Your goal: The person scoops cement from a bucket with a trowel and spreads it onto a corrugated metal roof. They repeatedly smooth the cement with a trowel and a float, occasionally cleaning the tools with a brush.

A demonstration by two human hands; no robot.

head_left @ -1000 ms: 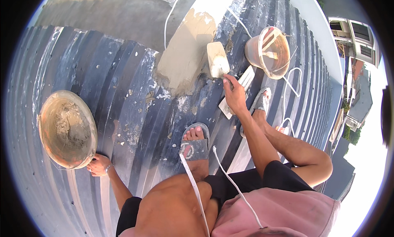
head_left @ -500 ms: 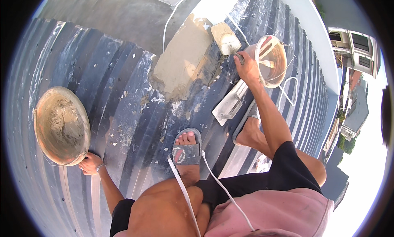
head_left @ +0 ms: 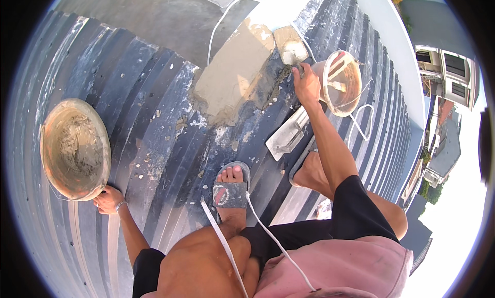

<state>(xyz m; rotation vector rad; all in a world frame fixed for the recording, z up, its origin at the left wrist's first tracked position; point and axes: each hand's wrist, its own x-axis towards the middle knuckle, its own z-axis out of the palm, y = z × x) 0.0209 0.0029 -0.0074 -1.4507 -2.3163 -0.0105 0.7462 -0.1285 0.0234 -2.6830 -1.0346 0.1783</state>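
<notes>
With my right hand (head_left: pixel 305 83) I grip the handle of a small flat scraper, its pale, mortar-smeared blade (head_left: pixel 291 46) at the upper end of a beige mortar patch (head_left: pixel 233 71), against a white surface. A metal plastering trowel (head_left: pixel 284 135) lies on the corrugated roofing below that hand. At the left, my left hand (head_left: pixel 107 201) has its fingers closed on the lower rim of a round bucket (head_left: pixel 76 148) with grey-beige mortar inside. Close beside my right hand, a smaller bucket (head_left: pixel 340 84) holds tools with reddish and pale handles.
Dark ribbed metal roofing (head_left: pixel 139 97) surrounds my sandalled feet (head_left: pixel 229 195). A grey flat surface (head_left: pixel 154 14) lies beyond its upper edge, with a white cord (head_left: pixel 221 25) looping across. A pale wall edge runs along the right, with buildings (head_left: pixel 448 71) and greenery beyond.
My right hand has moved up and to the right, carrying the scraper to the patch's upper end. My left hand still grips the bucket, which appears slightly farther up and left in view.
</notes>
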